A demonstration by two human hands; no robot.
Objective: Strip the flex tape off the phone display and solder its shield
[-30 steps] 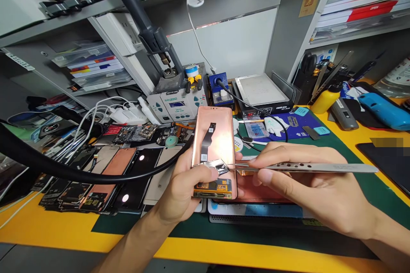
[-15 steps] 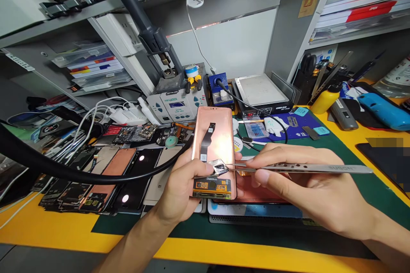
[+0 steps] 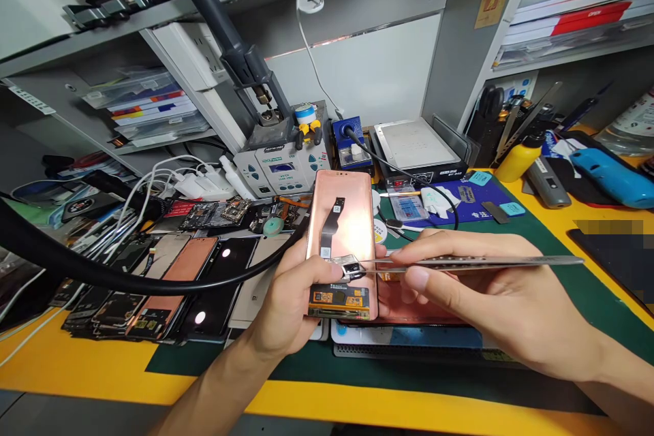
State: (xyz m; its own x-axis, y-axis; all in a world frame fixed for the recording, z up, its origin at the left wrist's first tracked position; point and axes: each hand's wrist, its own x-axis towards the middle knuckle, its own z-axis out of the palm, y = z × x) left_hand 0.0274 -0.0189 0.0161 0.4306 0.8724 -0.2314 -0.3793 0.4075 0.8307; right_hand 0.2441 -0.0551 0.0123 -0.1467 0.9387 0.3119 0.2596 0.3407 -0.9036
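Copper-backed screen panel point(image 3: 352, 218) stands upright above the worktop point(image 3: 76, 368), gripped in your left hand point(image 3: 286, 306) with the thumb just beside a small silvery tab point(image 3: 350, 266). Your right hand point(image 3: 485, 300) pinches the tweezers point(image 3: 475, 262), their tips at that tab. It looks lifted at one edge but not off, and the flex cable point(image 3: 330, 225) lies flat on the panel

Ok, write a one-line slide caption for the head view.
Left hand holds a copper-backed phone display over a green mat while the right hand sets metal tweezers to its flex connector.
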